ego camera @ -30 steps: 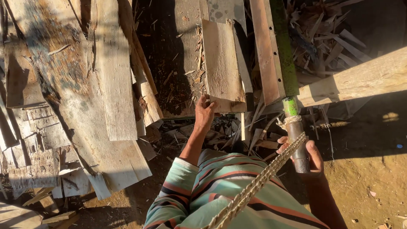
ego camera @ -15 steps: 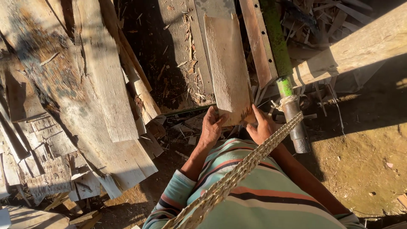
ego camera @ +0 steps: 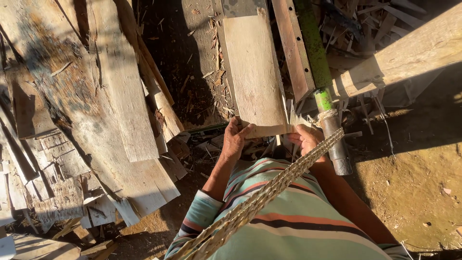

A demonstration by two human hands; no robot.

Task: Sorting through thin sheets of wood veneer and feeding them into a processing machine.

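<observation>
Two hands are gripping one pale board (ego camera: 252,72) by its near end: the left hand (ego camera: 234,141) clasping the left corner, the right hand (ego camera: 306,138) the splintered right corner.

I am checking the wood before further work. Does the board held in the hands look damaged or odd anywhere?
Yes. The board, gripped at its near end by the left hand and right hand, is split at its near right corner: thin pale splinters stand out from the edge there. The rest of its face looks whole.
</observation>
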